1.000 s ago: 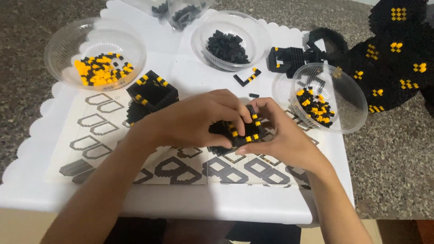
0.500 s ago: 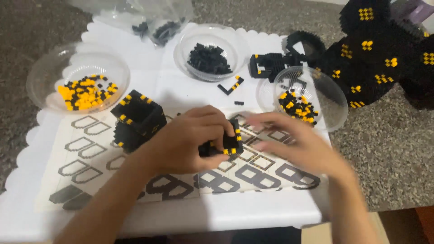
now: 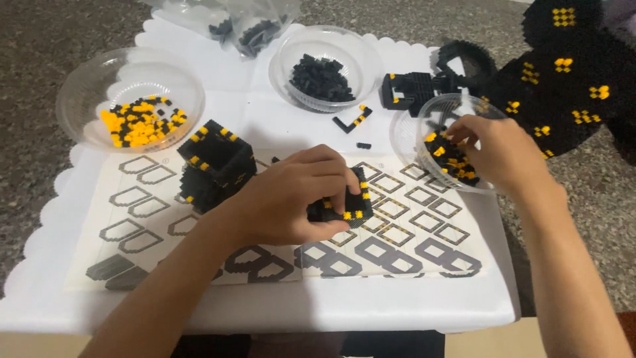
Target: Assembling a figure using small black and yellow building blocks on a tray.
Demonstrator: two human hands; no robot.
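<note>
Hands work over a white scalloped tray (image 3: 457, 301) of black-and-yellow building bricks. The left hand (image 3: 291, 195) grips a small brick assembly (image 3: 344, 202) at the centre, above the instruction sheet (image 3: 397, 245). The right hand (image 3: 497, 149), at two o'clock, dips pinched fingers into a clear bowl of mixed bricks (image 3: 414, 126); whether they hold a piece cannot be told.

A clear bowl of yellow bricks (image 3: 136, 122), a bowl of black bricks (image 3: 321, 76), a hollow black-and-yellow block (image 3: 215, 162) and a diagram sheet (image 3: 404, 245) sit on the white bench (image 3: 265, 308)
</note>
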